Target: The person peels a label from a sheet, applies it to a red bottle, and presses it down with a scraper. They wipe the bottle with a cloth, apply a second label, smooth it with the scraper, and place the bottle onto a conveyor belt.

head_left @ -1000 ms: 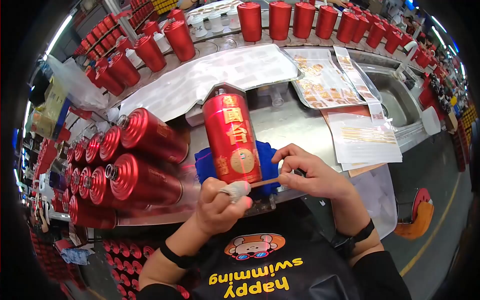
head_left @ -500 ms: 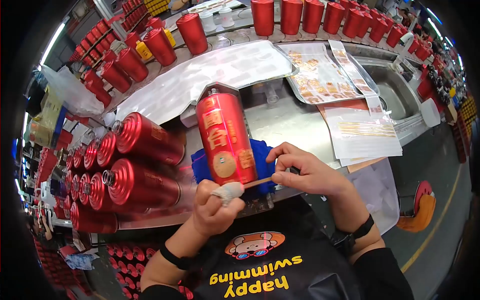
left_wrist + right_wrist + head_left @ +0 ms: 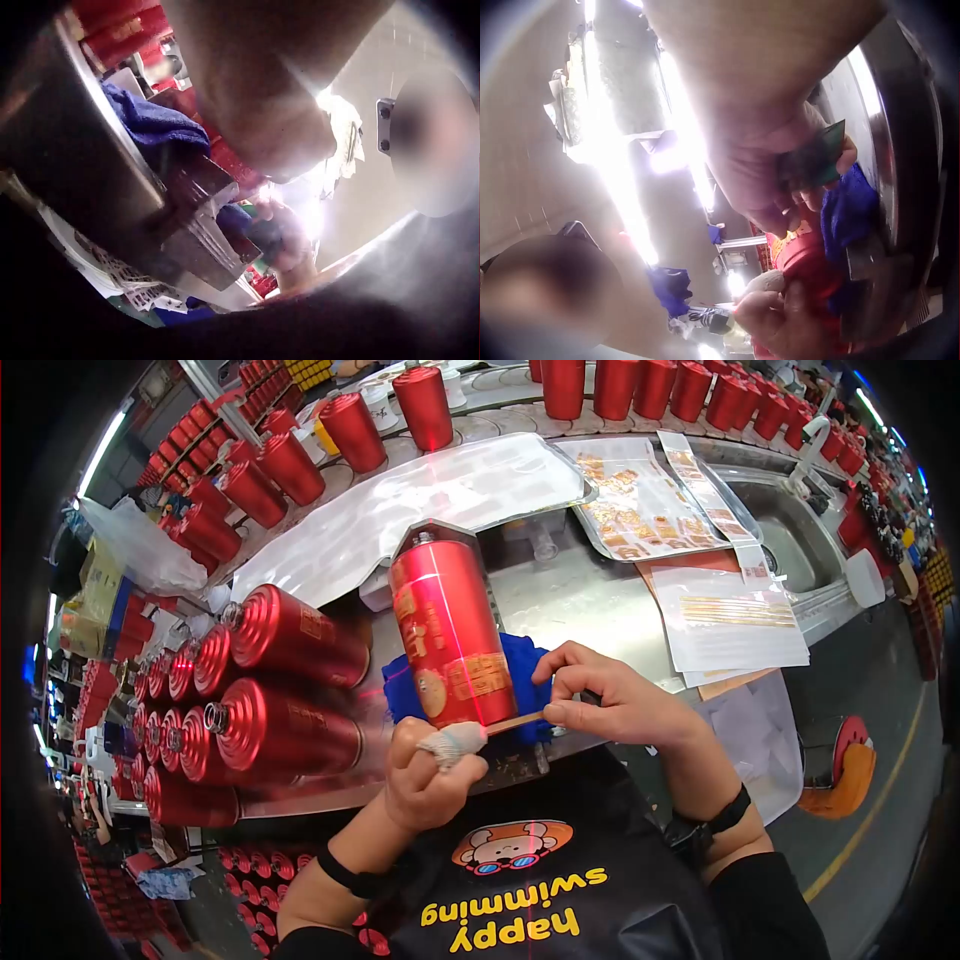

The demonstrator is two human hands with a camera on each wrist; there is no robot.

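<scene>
A red bottle [image 3: 450, 630] with gold lettering lies on its side in an angled metal cradle, its base toward me. Across the base end runs a thin gold-brown strip [image 3: 515, 723]. My left hand [image 3: 430, 775], one digit wrapped in whitish tape [image 3: 455, 740], holds the strip's left end with curled fingers, close against the bottle. The thumb and fingertips of my right hand [image 3: 620, 705] pinch the other end. A small green flat piece [image 3: 831, 154] shows at my right hand in the right wrist view. Blue cloth [image 3: 525, 660] lies under the bottle's base.
Several red bottles [image 3: 285, 730] lie stacked at left. Behind, a white-sheeted tray [image 3: 400, 520] and a tray of gold stickers [image 3: 640, 510] stand before a conveyor [image 3: 480, 435] of upright red bottles. Label sheets [image 3: 730, 620] and a sink [image 3: 790, 540] are at right.
The bottle has rolled leftward, carrying its large gold characters to its left side and bringing a gold patch into view. Both hands shifted slightly left, still on the strip. Conveyor bottles have moved right.
</scene>
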